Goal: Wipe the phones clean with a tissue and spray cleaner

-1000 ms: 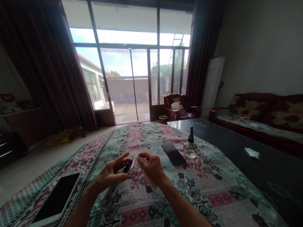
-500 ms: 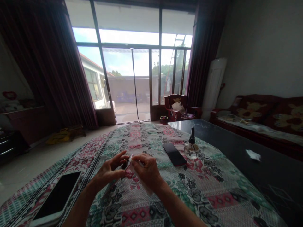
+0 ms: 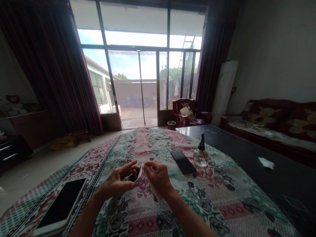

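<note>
My left hand (image 3: 116, 181) and my right hand (image 3: 158, 176) meet over the flowered cloth (image 3: 217, 197) on the table. Together they pinch a thin, see-through plastic piece (image 3: 142, 172); a small dark item (image 3: 132, 176) sits between the left fingers, too hidden to name. Both hands have their fingers curled in a pinch. A black phone (image 3: 183, 161) lies face up just right of my right hand. Beside it stands a small clear glass bottle (image 3: 200, 154) with a black pump top.
A large white-edged tablet (image 3: 60, 206) lies at the cloth's left edge. The bare dark glass tabletop (image 3: 271, 184) to the right carries a crumpled white scrap (image 3: 266, 162). A red sofa (image 3: 271, 125) lines the right wall; a small red chair (image 3: 184, 112) stands by the glass doors.
The hands stay together on the plastic piece, shifting only slightly. The view drifted a little to the left, so everything sits slightly further right.
</note>
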`<action>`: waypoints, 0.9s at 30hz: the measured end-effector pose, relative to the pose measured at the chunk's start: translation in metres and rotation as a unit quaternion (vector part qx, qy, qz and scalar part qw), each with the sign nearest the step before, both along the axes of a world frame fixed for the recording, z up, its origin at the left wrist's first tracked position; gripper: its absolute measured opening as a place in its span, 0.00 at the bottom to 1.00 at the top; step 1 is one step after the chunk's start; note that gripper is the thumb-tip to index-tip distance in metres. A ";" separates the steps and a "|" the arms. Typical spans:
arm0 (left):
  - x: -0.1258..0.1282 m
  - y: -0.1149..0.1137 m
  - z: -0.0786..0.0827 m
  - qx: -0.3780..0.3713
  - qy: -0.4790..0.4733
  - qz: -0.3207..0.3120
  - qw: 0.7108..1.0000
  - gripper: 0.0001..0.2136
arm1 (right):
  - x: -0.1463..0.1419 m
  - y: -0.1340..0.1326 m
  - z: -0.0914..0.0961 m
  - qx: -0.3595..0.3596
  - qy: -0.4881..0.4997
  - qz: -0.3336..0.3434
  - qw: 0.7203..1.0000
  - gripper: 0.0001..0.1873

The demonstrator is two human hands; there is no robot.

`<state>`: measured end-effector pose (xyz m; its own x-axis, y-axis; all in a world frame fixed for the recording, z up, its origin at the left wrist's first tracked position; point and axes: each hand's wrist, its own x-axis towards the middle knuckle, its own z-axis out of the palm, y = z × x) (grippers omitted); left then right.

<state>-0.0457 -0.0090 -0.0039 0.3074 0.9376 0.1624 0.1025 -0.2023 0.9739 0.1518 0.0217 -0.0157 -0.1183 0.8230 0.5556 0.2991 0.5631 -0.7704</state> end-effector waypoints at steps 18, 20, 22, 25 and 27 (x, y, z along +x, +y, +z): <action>-0.008 -0.001 0.004 -0.002 -0.032 0.081 0.996 0.33 | -0.010 -0.027 0.021 0.101 -0.041 0.043 0.993 0.09; -0.008 0.000 0.003 -0.005 -0.030 0.089 0.996 0.33 | -0.011 -0.027 0.020 0.100 -0.034 0.043 0.993 0.09; -0.008 -0.001 0.003 -0.008 -0.028 0.091 0.995 0.34 | -0.012 -0.026 0.019 0.091 -0.025 0.040 0.995 0.08; -0.006 -0.002 0.005 -0.017 -0.024 0.079 0.996 0.35 | -0.012 -0.021 0.014 0.066 -0.009 0.026 0.997 0.07; -0.004 -0.002 0.006 -0.025 -0.017 0.068 0.997 0.36 | -0.011 -0.017 0.010 0.046 0.001 0.020 0.999 0.06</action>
<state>-0.0500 -0.0113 0.0026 0.1715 0.9776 0.1224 0.0929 -0.1397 0.9858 0.1403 0.0045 -0.0054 -0.1482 0.7634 0.6287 0.2738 0.6426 -0.7157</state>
